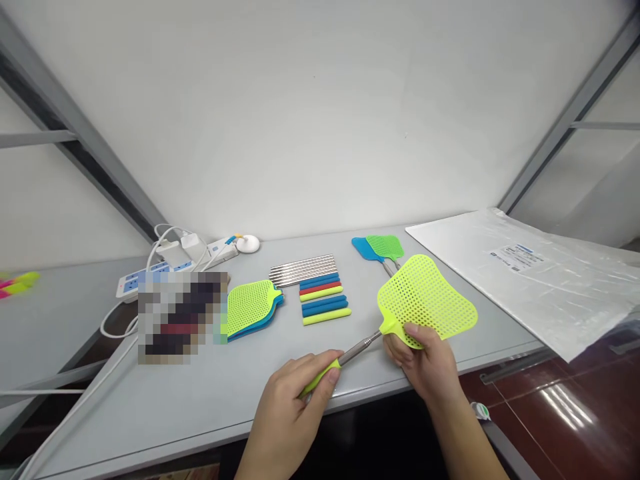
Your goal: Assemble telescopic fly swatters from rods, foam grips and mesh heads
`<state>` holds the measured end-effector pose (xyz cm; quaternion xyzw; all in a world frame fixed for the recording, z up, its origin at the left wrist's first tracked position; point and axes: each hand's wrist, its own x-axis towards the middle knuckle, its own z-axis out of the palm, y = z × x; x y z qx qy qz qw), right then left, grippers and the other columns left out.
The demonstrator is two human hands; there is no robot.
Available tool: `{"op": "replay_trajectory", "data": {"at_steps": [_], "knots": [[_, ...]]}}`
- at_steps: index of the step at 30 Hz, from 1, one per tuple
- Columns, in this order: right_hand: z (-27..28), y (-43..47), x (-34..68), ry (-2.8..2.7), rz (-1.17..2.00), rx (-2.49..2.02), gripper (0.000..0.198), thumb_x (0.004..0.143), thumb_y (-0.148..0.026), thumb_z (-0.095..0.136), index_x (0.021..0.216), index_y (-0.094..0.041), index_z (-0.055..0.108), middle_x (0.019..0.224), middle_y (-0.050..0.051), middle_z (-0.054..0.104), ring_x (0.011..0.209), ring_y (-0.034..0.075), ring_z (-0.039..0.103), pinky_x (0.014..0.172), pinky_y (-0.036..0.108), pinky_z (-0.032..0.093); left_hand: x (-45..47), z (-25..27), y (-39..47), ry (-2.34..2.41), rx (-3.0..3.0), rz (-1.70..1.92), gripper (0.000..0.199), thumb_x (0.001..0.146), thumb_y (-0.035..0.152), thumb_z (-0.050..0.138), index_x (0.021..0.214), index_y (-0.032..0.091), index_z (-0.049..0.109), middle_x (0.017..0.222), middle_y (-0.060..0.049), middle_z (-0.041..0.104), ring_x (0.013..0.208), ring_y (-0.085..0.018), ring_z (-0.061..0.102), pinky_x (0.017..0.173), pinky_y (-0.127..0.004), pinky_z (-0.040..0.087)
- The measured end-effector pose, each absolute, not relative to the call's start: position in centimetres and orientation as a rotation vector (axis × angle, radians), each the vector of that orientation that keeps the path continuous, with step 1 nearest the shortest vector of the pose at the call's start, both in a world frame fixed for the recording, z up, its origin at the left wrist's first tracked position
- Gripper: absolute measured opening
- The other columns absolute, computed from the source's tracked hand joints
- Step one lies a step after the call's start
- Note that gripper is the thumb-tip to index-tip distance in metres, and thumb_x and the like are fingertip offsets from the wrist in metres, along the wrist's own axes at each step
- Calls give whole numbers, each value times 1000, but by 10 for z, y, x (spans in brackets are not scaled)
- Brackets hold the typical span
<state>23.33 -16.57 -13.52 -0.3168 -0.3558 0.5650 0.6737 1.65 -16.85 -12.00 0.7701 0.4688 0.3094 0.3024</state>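
A yellow-green fly swatter point(435, 300) with a telescoping metal shaft is held between both hands above the table's front edge. Its yellow-green handle is wrapped in my left hand point(300, 393). My right hand point(423, 360) pinches the lower edge of the perforated head, thumb on top. Beyond them lie several loose handle grips point(324, 305) in blue, red and yellow-green. Behind these rests a row of metal rods point(303, 269). To the left is a stack of swatter heads point(250, 308), yellow-green over blue. A green swatter point(386, 246) and a blue swatter point(367, 249) lie at the back.
A white wrapped board point(500, 267) covers the table's right side and overhangs its edge. Power strips point(145, 279) with white cables stand at the left, near a white round device point(247, 244). A pixelated patch point(183, 319) hides something beside the swatter heads. A wall closes the back.
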Motion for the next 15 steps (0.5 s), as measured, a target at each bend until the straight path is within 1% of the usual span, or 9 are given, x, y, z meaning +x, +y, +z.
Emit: {"op": "replay_trajectory", "data": {"at_steps": [2,4,7,9,12,15], "knots": [[-137,-165,231,-819,1278,-730,36,83,-41,57,58,-22,41,46,-7,31,43,9,26,44,26,25,16,-120,-170,1240,2074,828,31,95,36,53,120,28,69,94,-4,74,92,-20,68,83,-28,54],[-138,-164,227,-789,1239,-789,35,82,-45,61,62,-21,46,48,-6,35,43,9,29,43,26,26,16,-119,-173,1225,2126,846,31,96,34,51,122,27,68,89,-4,73,84,-18,67,77,-27,53],[-136,-161,218,-674,1090,-919,34,79,-49,68,70,-19,54,58,-3,46,47,10,37,42,25,29,16,-115,-177,1183,2273,926,31,97,29,50,123,25,66,81,-4,70,71,-16,63,69,-27,50],[-133,-159,212,-628,1017,-955,33,78,-49,70,73,-19,57,62,-2,49,49,10,39,43,24,31,15,-113,-180,1168,2366,972,31,96,27,51,123,24,65,76,-3,68,66,-16,61,65,-26,48],[-127,-160,203,-666,1023,-930,34,80,-48,70,69,-19,55,59,-3,46,49,9,38,44,24,31,12,-110,-186,1175,2433,990,31,96,26,50,125,24,63,73,-1,68,62,-15,60,61,-25,46],[-118,-168,195,-713,1068,-903,40,83,-47,67,62,-19,48,57,-4,41,49,8,33,44,24,27,10,-106,-194,1211,2425,1015,29,97,26,48,120,24,65,75,-1,69,63,-15,62,63,-25,46]]}}
